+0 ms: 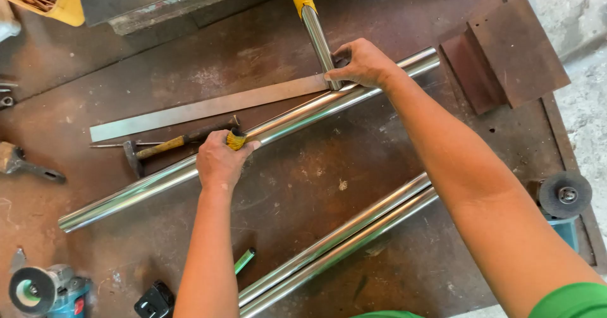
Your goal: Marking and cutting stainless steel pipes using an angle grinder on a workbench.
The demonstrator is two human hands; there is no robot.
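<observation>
Tube: long polished steel tube [158,182] lying diagonally on rusty brown workbench [303,166] | we judge it stiff, heavy, slippery | left hand [221,161] fingers curled over its middle | right hand [361,64] fingers closed, pinning flat grey steel strip [208,107] near its far end

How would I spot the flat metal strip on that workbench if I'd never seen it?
Start at the rusty brown workbench and find the long shiny steel tube crossing it diagonally under both hands. Just above that tube lies the flat metal strip, its right end pinned by the right hand. Unlike the round, mirror-bright tubes, it is thin, flat and dull grey.
</observation>
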